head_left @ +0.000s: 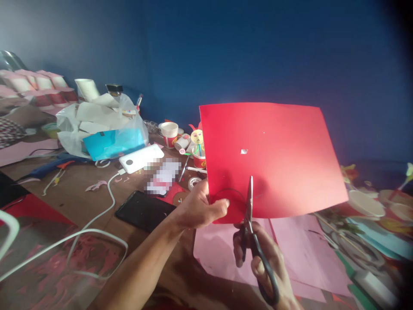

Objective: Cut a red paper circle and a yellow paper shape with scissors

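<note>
Some fingers (220, 208) seemingly pinch red sheet (287, 150), others (238, 250) scissors (249, 204).

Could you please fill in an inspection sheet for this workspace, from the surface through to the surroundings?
Surface: brown table, littered with pink scraps.
Job's things: red sheet with a small hole and a drawn curve; scissors at its lower edge.
Clutter: black device, white device, plastic bag, stacked cups.
Grips: left hand pinches the sheet's lower-left side; right hand holds the scissors.
Cables: white cable plugged into the white device, looping across the left.
Surroundings: blue wall; checked fabric at far left.
</note>
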{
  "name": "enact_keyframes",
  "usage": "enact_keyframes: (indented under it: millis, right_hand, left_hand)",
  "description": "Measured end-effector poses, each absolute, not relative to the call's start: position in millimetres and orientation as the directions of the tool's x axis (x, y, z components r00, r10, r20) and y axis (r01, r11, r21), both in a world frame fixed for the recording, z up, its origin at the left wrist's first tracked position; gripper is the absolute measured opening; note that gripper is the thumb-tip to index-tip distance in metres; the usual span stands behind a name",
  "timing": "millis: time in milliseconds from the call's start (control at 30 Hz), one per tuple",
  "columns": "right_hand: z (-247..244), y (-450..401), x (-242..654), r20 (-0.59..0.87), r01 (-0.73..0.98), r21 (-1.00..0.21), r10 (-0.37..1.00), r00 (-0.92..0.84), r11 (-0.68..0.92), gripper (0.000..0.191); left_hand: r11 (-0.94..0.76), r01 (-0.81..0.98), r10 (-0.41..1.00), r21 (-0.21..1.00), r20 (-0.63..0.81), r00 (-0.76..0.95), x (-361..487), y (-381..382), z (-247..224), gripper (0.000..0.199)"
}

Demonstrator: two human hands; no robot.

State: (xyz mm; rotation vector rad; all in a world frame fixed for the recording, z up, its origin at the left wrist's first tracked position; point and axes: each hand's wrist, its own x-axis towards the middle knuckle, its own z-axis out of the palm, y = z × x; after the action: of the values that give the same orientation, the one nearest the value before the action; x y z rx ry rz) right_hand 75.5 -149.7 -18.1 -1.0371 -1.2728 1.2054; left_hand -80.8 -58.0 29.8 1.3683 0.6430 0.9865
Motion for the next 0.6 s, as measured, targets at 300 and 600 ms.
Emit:
enact_keyframes:
  millis: [300, 600]
  right_hand:
    - [-15.8, -151.8, 75.1, 0.097, -0.054, -0.994, 0.994, -0.044, 0.094, 0.055]
    - [-16.6, -151.8, 77.4, 0.086, -0.055, -0.995, 0.995, -0.058, 0.083, 0.054]
  left_hand:
    - [-0.077, -0.181, 0.865, 0.981, 0.155, 0.477, -84.8, -55.7, 24.8, 0.011]
    - [-0.026, -0.136, 0.874, 0.99, 0.089, 0.478, -87.5, -55.9, 27.5, 0.013]
